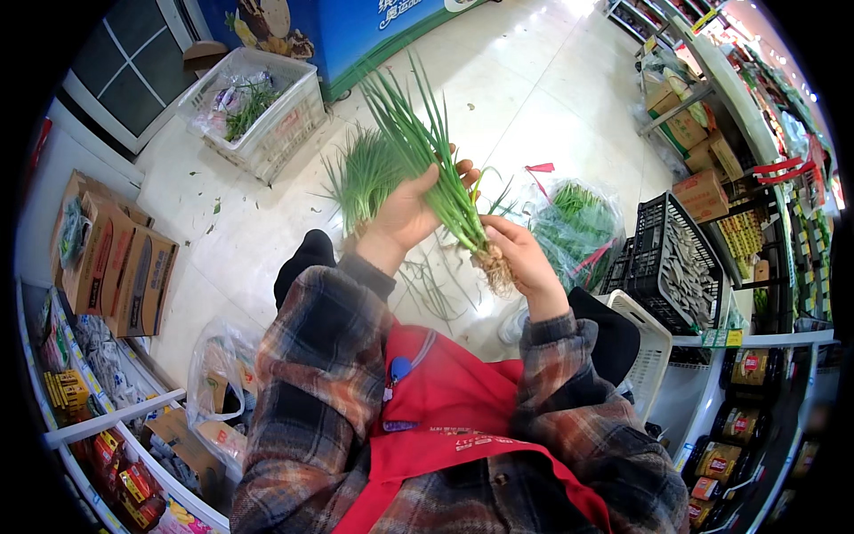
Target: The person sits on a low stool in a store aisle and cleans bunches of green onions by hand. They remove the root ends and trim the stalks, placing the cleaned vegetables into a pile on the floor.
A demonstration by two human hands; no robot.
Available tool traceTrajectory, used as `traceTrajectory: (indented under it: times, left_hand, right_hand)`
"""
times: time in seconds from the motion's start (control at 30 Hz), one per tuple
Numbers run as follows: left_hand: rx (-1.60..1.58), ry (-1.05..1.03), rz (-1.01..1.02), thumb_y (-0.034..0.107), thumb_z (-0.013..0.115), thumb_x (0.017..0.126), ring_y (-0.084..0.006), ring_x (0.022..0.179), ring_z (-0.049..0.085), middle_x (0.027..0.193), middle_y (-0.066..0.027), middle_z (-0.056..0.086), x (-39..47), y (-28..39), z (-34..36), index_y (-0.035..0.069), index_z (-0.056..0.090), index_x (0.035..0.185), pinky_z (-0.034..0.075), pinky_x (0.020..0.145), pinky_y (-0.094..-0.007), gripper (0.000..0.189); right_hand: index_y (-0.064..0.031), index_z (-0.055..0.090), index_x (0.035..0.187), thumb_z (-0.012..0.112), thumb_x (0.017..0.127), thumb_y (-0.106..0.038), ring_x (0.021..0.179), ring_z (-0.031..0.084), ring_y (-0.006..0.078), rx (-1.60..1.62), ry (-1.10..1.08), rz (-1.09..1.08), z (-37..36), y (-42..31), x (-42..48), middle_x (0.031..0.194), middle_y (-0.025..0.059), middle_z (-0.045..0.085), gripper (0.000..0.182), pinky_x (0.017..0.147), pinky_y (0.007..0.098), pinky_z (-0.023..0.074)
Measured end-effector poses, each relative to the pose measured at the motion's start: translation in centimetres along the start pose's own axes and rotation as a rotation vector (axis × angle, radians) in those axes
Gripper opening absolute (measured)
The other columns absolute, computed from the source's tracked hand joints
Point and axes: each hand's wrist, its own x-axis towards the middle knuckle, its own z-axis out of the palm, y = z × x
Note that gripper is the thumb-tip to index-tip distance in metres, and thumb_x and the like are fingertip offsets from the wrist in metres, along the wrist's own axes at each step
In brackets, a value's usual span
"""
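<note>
A bunch of green scallions [427, 153], roots toward me, lies across my left hand [417, 207], its thumb over the stalks and its fingers showing behind them. My right hand [524, 257] pinches the bunch at the pale root end [492, 261]. A yellowish leaf [477, 190] sticks up beside the stalks. Behind my left hand, a pile of scallions [367, 170] rests on the floor. Loose green leaves [430, 287] are scattered below my hands. To the right, more scallions [577, 200] fill a clear plastic bag [574, 243] with red tape on it.
A white plastic crate [287, 127] with green scraps and plastic stands at upper left. Cardboard boxes [127, 260] are stacked at left. On the right are a black crate of small fish-like items [690, 274], a white basket [657, 347] and store shelves [734, 414].
</note>
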Motion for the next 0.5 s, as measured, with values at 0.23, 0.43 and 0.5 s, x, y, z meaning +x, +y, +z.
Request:
traceTrajectory:
  times: [0.23,0.43,0.5]
  left_hand:
    - [0.507,0.250,-0.004,0.020,0.056,0.088,-0.0220,0.099,0.054,0.106,-0.0106,0.054,0.3,0.0,0.7,0.004,0.047,0.110,0.045,0.085,-0.0362,0.029]
    - [0.586,0.336,-0.130,0.017,0.056,0.088,-0.0264,0.106,0.054,0.112,-0.0135,0.054,-0.1,-0.5,0.2,0.004,0.043,0.116,0.045,0.087,-0.0429,0.034]
    - [0.512,0.278,-0.102,0.016,0.055,0.088,-0.0271,0.106,0.053,0.113,-0.0151,0.053,0.1,-0.6,0.0,0.003,0.042,0.120,0.044,0.088,-0.0446,0.037]
  right_hand:
    - [0.0024,0.054,0.106,0.061,0.082,-0.011,0.072,0.056,0.0084,0.073,0.102,0.013,2.1,0.1,1.0,0.084,0.0030,0.061,0.028,0.064,0.0209,0.0459]
    - [0.0010,0.054,0.092,0.066,0.076,-0.003,0.052,0.047,0.0035,-0.377,0.412,-0.222,3.8,0.2,0.8,0.064,-0.0006,0.054,0.020,0.043,0.0186,0.0359]
    - [0.0008,0.053,0.089,0.064,0.078,-0.003,0.048,0.046,0.0038,-0.312,0.401,-0.224,3.8,0.4,0.9,0.063,0.0001,0.053,0.016,0.040,0.0188,0.0345]
